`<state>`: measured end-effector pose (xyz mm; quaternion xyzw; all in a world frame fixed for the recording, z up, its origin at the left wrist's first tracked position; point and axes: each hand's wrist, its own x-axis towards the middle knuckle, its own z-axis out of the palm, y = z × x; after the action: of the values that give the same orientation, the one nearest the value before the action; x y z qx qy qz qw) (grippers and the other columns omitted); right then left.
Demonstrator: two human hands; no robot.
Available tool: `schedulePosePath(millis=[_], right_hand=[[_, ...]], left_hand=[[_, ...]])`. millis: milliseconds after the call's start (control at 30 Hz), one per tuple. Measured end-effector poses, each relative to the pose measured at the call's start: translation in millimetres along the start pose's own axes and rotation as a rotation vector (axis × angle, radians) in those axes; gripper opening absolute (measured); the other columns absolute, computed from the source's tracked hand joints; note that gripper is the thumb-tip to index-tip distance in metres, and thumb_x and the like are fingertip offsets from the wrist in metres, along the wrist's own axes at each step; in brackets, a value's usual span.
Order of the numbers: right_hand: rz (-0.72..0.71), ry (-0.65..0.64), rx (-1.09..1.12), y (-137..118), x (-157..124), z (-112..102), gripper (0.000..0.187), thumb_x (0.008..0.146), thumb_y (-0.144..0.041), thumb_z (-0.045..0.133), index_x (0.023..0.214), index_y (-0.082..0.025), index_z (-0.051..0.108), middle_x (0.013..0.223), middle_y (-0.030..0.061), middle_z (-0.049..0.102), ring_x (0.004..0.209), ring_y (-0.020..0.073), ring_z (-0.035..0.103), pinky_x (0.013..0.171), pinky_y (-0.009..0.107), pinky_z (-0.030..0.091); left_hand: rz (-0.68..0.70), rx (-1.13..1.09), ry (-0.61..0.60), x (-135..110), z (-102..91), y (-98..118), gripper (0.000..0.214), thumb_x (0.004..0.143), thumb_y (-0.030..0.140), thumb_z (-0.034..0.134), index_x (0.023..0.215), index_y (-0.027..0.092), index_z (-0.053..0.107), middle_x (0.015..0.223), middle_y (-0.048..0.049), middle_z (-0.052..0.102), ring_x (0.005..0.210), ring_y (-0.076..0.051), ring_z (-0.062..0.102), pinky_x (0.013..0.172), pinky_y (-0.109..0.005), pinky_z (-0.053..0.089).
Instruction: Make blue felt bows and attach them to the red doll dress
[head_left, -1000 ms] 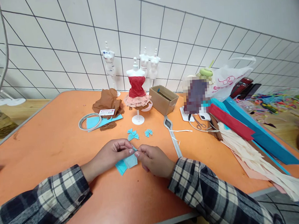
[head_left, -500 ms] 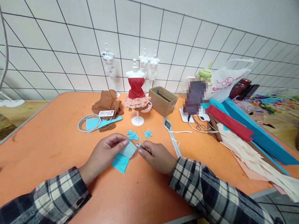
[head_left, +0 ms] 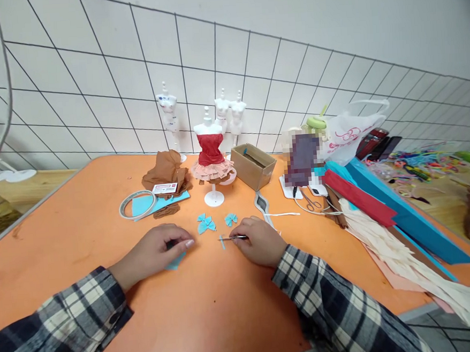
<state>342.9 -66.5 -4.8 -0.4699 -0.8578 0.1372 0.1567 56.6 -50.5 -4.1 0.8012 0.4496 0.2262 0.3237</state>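
In the head view, the right hand (head_left: 263,241) grips a slim metal-tipped tool (head_left: 228,239) between thumb and curled fingers, its point turned leftward across a thin pale-blue strip (head_left: 223,245), probably so that the narrow piece can be worked without fingers covering it (whether the tip presses on it or merely hovers, I cannot tell). The left hand (head_left: 155,251) is loosely curved, thumb apart from the fingers, above a light-blue piece (head_left: 176,261) that peeks out below the palm; whether it grasps that piece is hidden. Two groups of blue bows, a left one (head_left: 206,223) and a right one (head_left: 230,219), lie just beyond the hands, likely set there to stay near yet out from underfoot. Behind them stands a dress-form mannequin (head_left: 210,145) in a red bodice and frilled pink skirt, partly blocking the bare forms behind it. To its left sit a roll of tape (head_left: 124,211) and crumpled brown fabric (head_left: 165,167); to its right, a cardboard box (head_left: 251,173). A grey strip (head_left: 261,202) runs toward the right hand, which partly hides it.
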Motion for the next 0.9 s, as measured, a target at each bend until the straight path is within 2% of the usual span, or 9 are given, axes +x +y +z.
schedulePosePath(millis=[133,200,267,367,467,567,667,767,900], right_hand=[[0.003,0.071,0.062,2.6,4.0,-2.7,0.019,0.088,-0.035,0.061,0.094,-0.020,0.071,0.089,0.0051,0.066,0.088,0.0190,0.056,0.080,0.032,0.040],[0.010,0.156,0.050,9.1,11.7,-3.3,0.020,0.092,-0.031,0.056,0.099,-0.018,0.070,0.093,0.0062,0.066,0.091,0.0190,0.055,0.084,0.032,0.041],[0.010,0.217,-0.007,19.3,22.1,-1.9,0.025,0.091,-0.021,0.054,0.114,-0.020,0.066,0.107,0.0076,0.064,0.101,0.0205,0.053,0.090,0.034,0.040],[0.013,0.180,-0.038,35.0,36.4,3.4,0.029,0.088,-0.017,0.057,0.115,-0.025,0.067,0.121,0.0064,0.061,0.110,0.0223,0.051,0.094,0.036,0.039],[0.046,0.153,0.047,40.5,42.4,8.1,0.017,0.085,-0.015,0.059,0.096,-0.021,0.071,0.109,0.0048,0.066,0.103,0.0207,0.055,0.092,0.035,0.041],[0.083,0.198,0.151,28.9,38.1,8.4,0.010,0.082,-0.012,0.061,0.086,-0.018,0.069,0.095,0.0040,0.069,0.095,0.0188,0.058,0.088,0.033,0.043],[0.018,0.257,0.149,4.3,27.8,6.4,0.009,0.083,-0.014,0.061,0.087,-0.019,0.067,0.094,0.0034,0.069,0.092,0.0190,0.058,0.086,0.033,0.042],[-0.046,0.288,0.101,-19.1,18.8,6.2,0.009,0.084,-0.016,0.060,0.089,-0.020,0.066,0.093,0.0038,0.069,0.091,0.0199,0.058,0.082,0.033,0.042],[-0.042,0.343,0.181,-30.6,15.0,8.2,0.009,0.082,-0.015,0.059,0.088,-0.019,0.065,0.091,0.0040,0.069,0.088,0.0195,0.058,0.080,0.033,0.044]], left_hand=[[0.029,0.202,0.146,3.6,0.2,6.7,0.027,0.085,0.044,0.059,0.077,0.022,0.072,0.078,-0.0033,0.072,0.077,-0.019,0.061,0.071,-0.025,0.043],[0.040,0.234,0.231,3.5,0.4,10.6,0.027,0.086,0.043,0.057,0.078,0.022,0.072,0.077,-0.0035,0.072,0.077,-0.020,0.061,0.073,-0.026,0.043],[0.096,0.248,0.285,2.8,2.1,14.2,0.027,0.088,0.041,0.055,0.079,0.021,0.071,0.075,-0.0032,0.071,0.075,-0.020,0.061,0.074,-0.028,0.042],[0.245,0.285,0.275,1.5,5.9,18.5,0.023,0.090,0.035,0.054,0.079,0.021,0.069,0.073,-0.0019,0.070,0.075,-0.019,0.061,0.076,-0.030,0.042],[0.352,0.337,0.225,0.7,8.6,22.7,0.019,0.090,0.029,0.053,0.081,0.021,0.068,0.076,-0.0014,0.071,0.079,-0.019,0.061,0.080,-0.033,0.041],[0.332,0.302,0.264,0.3,14.7,30.1,0.018,0.089,0.033,0.056,0.092,0.021,0.068,0.088,-0.0036,0.072,0.087,-0.021,0.061,0.082,-0.034,0.042],[0.223,0.209,0.348,1.6,29.1,39.7,0.034,0.086,0.045,0.060,0.108,0.020,0.066,0.107,-0.0077,0.070,0.099,-0.025,0.059,0.088,-0.038,0.043],[0.107,0.215,0.340,5.4,44.3,44.7,0.036,0.080,0.050,0.067,0.101,0.021,0.068,0.108,-0.0072,0.070,0.100,-0.027,0.058,0.087,-0.039,0.043],[0.126,0.189,0.339,10.1,49.2,40.8,0.018,0.085,0.039,0.062,0.087,0.024,0.073,0.096,-0.0032,0.073,0.092,-0.023,0.061,0.084,-0.036,0.043]])
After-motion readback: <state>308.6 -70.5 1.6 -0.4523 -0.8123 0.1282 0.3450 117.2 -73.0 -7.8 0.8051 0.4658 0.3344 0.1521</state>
